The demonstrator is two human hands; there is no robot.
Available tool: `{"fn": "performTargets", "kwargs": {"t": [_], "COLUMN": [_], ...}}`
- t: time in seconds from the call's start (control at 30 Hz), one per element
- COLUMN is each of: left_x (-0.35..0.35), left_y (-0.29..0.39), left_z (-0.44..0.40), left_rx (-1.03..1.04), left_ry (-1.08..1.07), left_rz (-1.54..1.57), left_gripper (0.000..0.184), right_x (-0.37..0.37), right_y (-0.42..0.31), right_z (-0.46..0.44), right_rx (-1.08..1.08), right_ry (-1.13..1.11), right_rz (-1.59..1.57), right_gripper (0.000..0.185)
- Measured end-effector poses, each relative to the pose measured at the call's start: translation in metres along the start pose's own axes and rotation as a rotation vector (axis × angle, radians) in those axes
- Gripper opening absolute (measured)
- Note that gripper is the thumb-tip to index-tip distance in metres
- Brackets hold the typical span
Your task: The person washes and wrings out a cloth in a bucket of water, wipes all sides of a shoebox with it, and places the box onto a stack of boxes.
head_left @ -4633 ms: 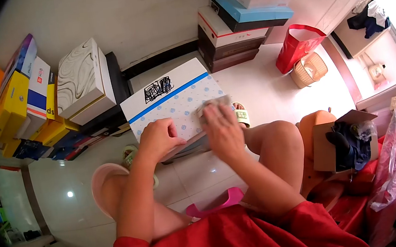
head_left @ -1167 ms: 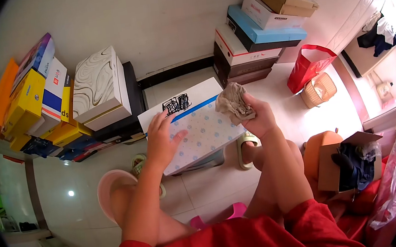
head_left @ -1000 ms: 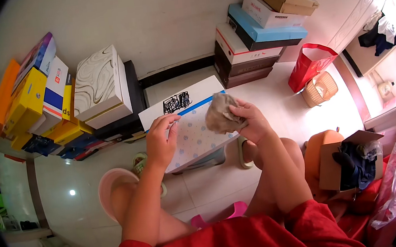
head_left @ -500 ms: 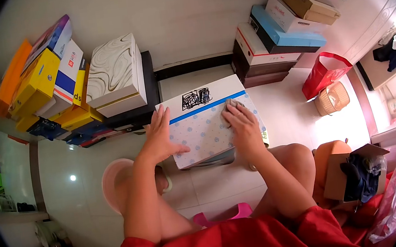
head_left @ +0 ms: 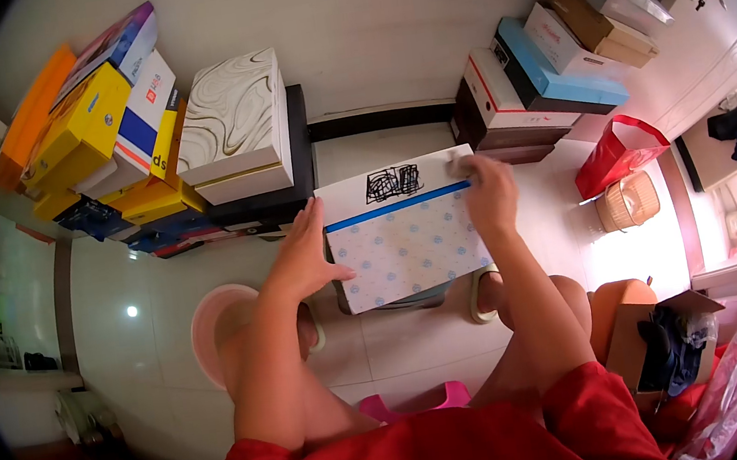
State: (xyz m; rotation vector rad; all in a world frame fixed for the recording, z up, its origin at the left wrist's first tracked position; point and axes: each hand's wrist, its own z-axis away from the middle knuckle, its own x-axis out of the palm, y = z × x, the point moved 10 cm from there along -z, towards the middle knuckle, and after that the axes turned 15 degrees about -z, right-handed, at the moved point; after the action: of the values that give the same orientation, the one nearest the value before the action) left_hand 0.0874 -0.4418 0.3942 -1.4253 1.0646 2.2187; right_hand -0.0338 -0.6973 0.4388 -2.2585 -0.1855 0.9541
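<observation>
White cardboard box with blue floral print (head_left: 404, 249) sits in front of the person, between the feet; blue strip (head_left: 398, 206) across its top, black scribble (head_left: 392, 183) beyond the strip. Left hand (head_left: 302, 253) braced on the box's left edge, fingers extended, thumb spread, not gripping. Right hand (head_left: 491, 195) at the box's far right corner, fingers bent over a greyish cloth (head_left: 460, 165), mostly hidden, blurred. Marble-patterned box (head_left: 233, 117) beyond the box, left; red bag (head_left: 613, 162) off the box's right.
</observation>
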Motion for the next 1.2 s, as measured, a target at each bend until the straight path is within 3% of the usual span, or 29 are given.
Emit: {"fn": "performTargets", "kwargs": {"t": [0.03,0.1,0.2,0.27,0.4,0.5,0.57,0.63,0.7,0.77,0.9,0.97,1.1,1.17,1.2], "left_x": [-0.003,-0.006,-0.005,-0.004,0.005,0.006,0.006,0.006,0.006,0.008,0.007,0.007,0.012,0.010,0.006], "left_y": [0.001,0.002,0.000,-0.001,-0.008,-0.009,-0.009,-0.007,-0.008,-0.010,-0.008,-0.008,-0.012,-0.010,-0.009], "left_z": [0.001,0.004,0.004,0.004,0.003,0.003,0.003,0.003,0.003,0.003,0.002,0.003,0.004,0.006,0.008], "left_rx": [-0.007,-0.041,-0.075,-0.061,-0.030,-0.024,-0.025,-0.021,-0.043,-0.034,-0.035,-0.039,-0.032,-0.026,-0.043], "left_ry": [0.002,0.000,-0.051,-0.063,-0.097,-0.106,-0.102,-0.103,-0.101,-0.091,-0.097,-0.104,-0.102,-0.099,-0.093], "left_rz": [0.001,0.043,0.059,0.064,0.136,0.120,0.118,0.112,0.066,0.054,0.096,0.110,0.190,0.210,0.203], "left_gripper": [0.122,0.122,0.124,0.125,0.128,0.127,0.127,0.127,0.127,0.127,0.127,0.126,0.125,0.124,0.122], "right_x": [-0.012,-0.034,-0.007,0.035,0.048,0.065,0.102,0.125,0.132,0.138,0.134,0.125,0.067,0.018,-0.015], "right_y": [0.004,-0.016,-0.008,0.024,0.030,0.010,-0.024,-0.066,-0.104,-0.137,-0.130,-0.114,-0.032,0.017,0.039], "right_z": [-0.005,-0.011,-0.012,-0.003,0.001,0.005,0.015,0.032,0.046,0.064,0.065,0.059,0.034,0.026,0.029], "right_rx": [0.090,-0.016,-0.005,0.130,0.183,0.028,-0.211,-0.320,-0.294,-0.343,-0.319,-0.288,-0.003,0.072,0.230], "right_ry": [0.076,0.298,0.149,-0.092,-0.211,-0.187,-0.347,-0.457,-0.437,-0.473,-0.504,-0.490,-0.298,-0.115,0.018], "right_rz": [-0.009,0.008,0.110,0.116,0.147,0.279,0.424,0.336,-0.001,-0.141,-0.221,-0.221,0.003,0.071,-0.068], "right_gripper": [0.031,0.028,0.030,0.036,0.040,0.042,0.047,0.039,0.045,0.050,0.053,0.053,0.056,0.052,0.047]}}
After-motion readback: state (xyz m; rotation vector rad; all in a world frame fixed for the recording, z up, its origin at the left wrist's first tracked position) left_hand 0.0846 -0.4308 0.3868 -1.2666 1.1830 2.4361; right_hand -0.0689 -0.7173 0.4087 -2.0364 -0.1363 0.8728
